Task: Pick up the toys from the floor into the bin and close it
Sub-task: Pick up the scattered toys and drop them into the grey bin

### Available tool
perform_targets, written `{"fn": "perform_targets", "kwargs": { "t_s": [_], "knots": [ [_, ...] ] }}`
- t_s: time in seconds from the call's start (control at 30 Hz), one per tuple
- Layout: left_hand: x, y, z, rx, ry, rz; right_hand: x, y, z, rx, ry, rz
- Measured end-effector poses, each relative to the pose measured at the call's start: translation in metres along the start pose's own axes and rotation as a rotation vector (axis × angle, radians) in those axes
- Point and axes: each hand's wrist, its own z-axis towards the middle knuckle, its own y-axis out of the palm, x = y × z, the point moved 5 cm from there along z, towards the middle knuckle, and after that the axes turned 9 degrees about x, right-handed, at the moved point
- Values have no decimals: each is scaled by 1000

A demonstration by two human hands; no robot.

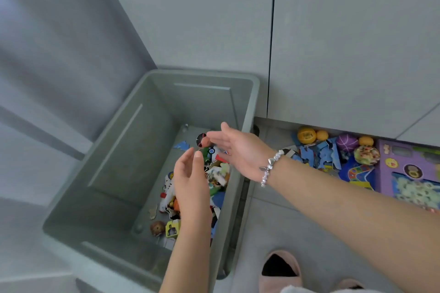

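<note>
Both hands, left hand [190, 181] and right hand [234, 150], fingers apart and holding nothing over the grey bin [114, 150]; remaining toys [345, 157] lie on the right floor—light, rigid, small, best scooped in handfuls.

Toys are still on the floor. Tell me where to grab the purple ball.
Take the purple ball from above, fingers spread over its round top. It sits against the cabinet base, hemmed by orange balls and puzzle pieces, so only the top is free. The right hand is nearer.

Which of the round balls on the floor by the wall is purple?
The purple ball, lying between the small orange ball and another orange one; the big yellow-orange ball lies leftmost.
</note>
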Motion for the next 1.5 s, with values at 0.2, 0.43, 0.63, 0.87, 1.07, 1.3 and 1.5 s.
{"fn": "perform_targets", "kwargs": {
  "t_s": [0.2,0.43,0.63,0.87,1.07,1.3,1.5],
  "knots": [
    [6,45,-11,-151,267,217,-12,-56,-13,257,-162,36],
    [3,143,-34,-437,590,517,8,-172,1,625,-233,-201],
    [-53,239,-33,-620,515,665,52,-256,35,837,-143,-312],
    [-150,314,-14,-667,297,789,84,-337,52,1098,-142,-831],
    [-192,363,-7,-713,368,853,89,-388,60,1064,-40,-1157],
    [-205,377,5,-727,382,853,82,-405,89,956,-44,-1246],
    [-212,395,-3,-716,483,997,88,-403,95,968,-44,-1327]
  ]
}}
